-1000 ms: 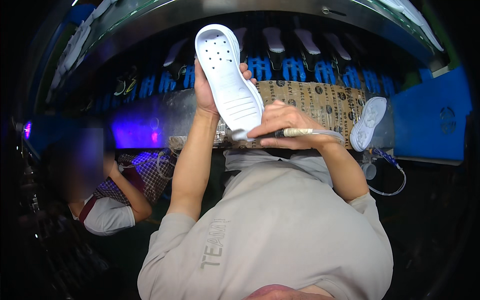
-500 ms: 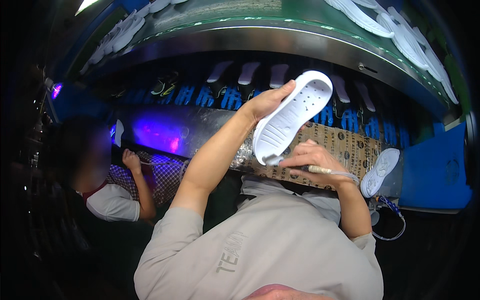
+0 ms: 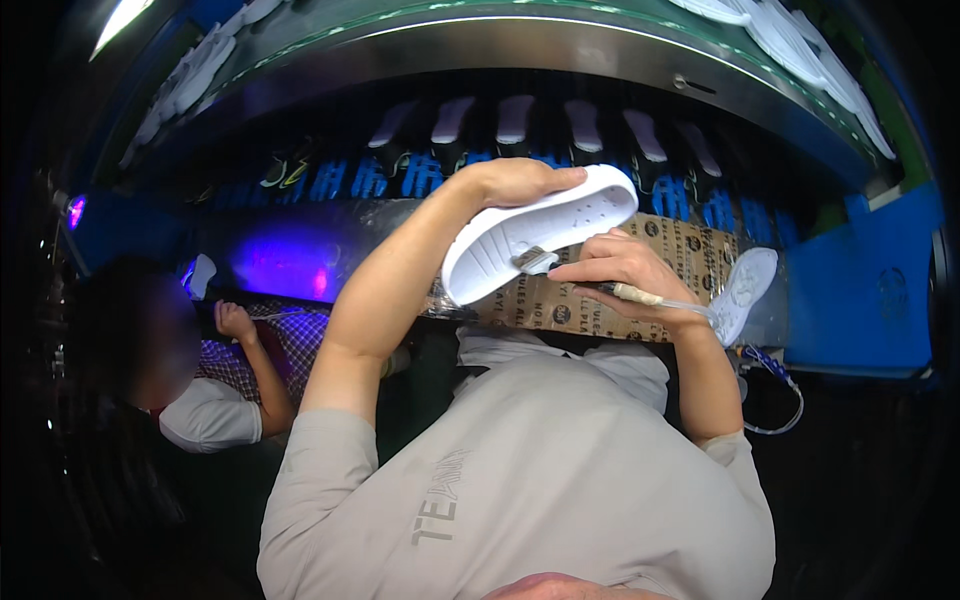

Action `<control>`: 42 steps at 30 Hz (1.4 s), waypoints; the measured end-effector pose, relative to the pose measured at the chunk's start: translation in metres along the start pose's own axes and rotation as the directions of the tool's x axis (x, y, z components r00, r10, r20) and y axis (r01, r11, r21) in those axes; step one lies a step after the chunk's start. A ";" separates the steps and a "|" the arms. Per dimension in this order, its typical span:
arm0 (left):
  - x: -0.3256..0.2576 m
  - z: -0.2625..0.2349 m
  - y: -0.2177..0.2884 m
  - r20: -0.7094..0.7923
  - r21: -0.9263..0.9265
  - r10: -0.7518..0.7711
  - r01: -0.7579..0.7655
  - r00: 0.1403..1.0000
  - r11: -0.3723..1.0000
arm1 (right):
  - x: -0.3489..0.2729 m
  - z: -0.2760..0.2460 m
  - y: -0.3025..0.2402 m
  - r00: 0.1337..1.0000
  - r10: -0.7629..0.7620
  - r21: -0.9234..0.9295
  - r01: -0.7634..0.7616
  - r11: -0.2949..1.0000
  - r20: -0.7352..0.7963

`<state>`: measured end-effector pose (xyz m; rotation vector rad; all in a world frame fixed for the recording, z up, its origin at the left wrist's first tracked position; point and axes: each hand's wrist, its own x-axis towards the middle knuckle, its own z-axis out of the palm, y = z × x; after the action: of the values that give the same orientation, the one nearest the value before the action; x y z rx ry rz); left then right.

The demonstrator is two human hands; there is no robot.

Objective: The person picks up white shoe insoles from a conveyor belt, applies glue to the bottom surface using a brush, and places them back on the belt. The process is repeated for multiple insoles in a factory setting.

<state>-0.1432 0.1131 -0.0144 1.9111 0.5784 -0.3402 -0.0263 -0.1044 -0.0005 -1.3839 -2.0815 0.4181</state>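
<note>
A white shoe sole (image 3: pixel 590 205) with a raised rim and small holes in its inside is held up, tilted, in front of me. My left hand (image 3: pixel 525 182) is closed on its far edge, the thumb on top. Pinched in my right hand (image 3: pixel 635 265) is a brush (image 3: pixel 538 262) with a flat head and a thin clear tube running from its handle past my wrist. The brush head is at the near inner side of the sole; whether its bristles touch is hard to tell. Right of that hand lies another white sole (image 3: pixel 748 280).
Printed brown paper (image 3: pixel 570 305) covers the bench ledge below my hands. Beyond stands a low rack of dark shoe uppers with pale bottoms (image 3: pixel 512 118), under a metal-edged belt (image 3: pixel 440 50) carrying white soles (image 3: pixel 785 45). A blue panel (image 3: pixel 860 290) is at right; a co-worker (image 3: pixel 235 345) sits at left.
The sole has been tipped to lie more level and moved left, with my left hand. The brush has shifted from the sole's near tip along its inner side. The whole view has shifted slightly.
</note>
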 end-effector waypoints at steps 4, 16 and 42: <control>-0.008 0.001 -0.003 -0.018 0.064 -0.024 0.025 1.000 0.998 | -0.011 -0.009 0.005 0.994 0.082 0.152 -0.070 0.986 -0.074; -0.035 -0.005 0.007 -0.060 0.188 -0.053 0.063 0.997 0.980 | -0.024 -0.036 0.012 0.999 -0.002 -0.025 0.002 1.000 0.036; 0.049 -0.199 0.067 -0.889 0.419 0.273 0.411 0.368 0.810 | -0.103 0.070 0.096 0.656 0.548 0.422 -0.361 0.832 -0.519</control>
<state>-0.0720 0.2857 0.0932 2.6224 1.4745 0.7486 0.0279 -0.1545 -0.1398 -1.5919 -1.0651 0.3707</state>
